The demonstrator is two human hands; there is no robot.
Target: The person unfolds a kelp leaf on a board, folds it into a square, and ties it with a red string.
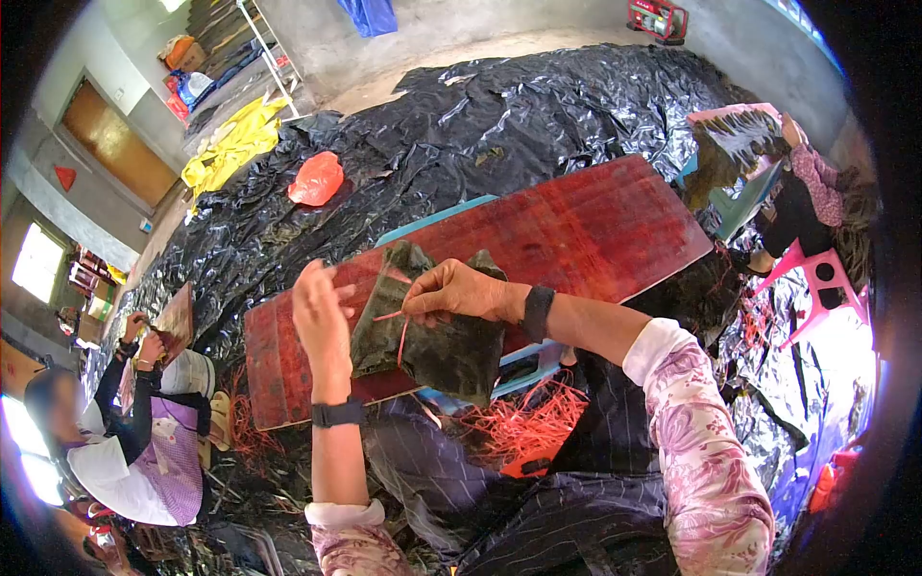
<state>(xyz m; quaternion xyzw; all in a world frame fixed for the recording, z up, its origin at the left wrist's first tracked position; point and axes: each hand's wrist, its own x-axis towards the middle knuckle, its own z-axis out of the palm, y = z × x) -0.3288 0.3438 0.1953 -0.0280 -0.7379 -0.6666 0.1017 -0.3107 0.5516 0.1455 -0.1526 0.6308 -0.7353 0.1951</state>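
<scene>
My right hand (453,293) pinches a thin pink-red string (401,341) between thumb and fingertips, and the rest of the string hangs down. Beneath it, a dark green-brown bundle of flat, leaf-like sheets (456,357) lies over the near edge of a long red board (595,230). Just left of the bundle, my left hand (323,312) is raised with its fingers apart and slightly blurred. I see nothing in it. A heap of loose red strings (526,422) rests at my lap, below the board.
Black plastic sheeting (480,115) covers the floor, with an orange-red plastic bag (317,180) on it. A co-worker (144,432) sits at the left with a small board. Another person (812,197) is at the right, near a pink stool (821,288).
</scene>
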